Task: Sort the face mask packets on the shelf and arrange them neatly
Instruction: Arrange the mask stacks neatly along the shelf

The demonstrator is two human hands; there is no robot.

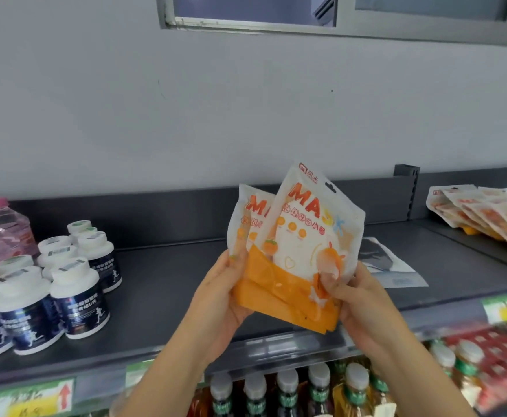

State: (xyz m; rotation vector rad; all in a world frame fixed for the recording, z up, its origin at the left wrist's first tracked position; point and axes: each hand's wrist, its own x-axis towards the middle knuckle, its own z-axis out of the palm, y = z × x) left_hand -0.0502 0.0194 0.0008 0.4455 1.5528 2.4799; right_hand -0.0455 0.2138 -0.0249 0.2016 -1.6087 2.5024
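**Shelf** (162, 284): dark grey board, running behind and below both hands. Both ends are cut off by the frame and the forearms hide part of the front edge.

**Dark-labelled bottles** (78, 299): white-capped cluster, well to the left of the left fingers. The label print is too blurred to read.

**Row of mask packets** (483, 218): overlapping and leaning, well to the right of the right fingers, past a divider. The row is cut off at the frame edge and the number cannot be told.

**Held mask packets** (300, 245): a fanned bunch, upright above the shelf between the two hands.
- Front packet: white, with "MASK" in orange, fruit drawings and an orange lower band.
- Second packet: shows only an "M" behind it.
- Further orange edges stick out below, so the number of packets cannot be told.

**Flat grey packet** (396, 266): lies on the shelf just behind the right fingers, partly covered by the bunch.

**Left hand** (216, 299): thumb pressed on the bunch's lower left front. The other fingers are behind it, unseen, pinching.

**Right hand** (363, 305): thumb on the front packet's lower right. The other fingers are hidden behind, pinching.
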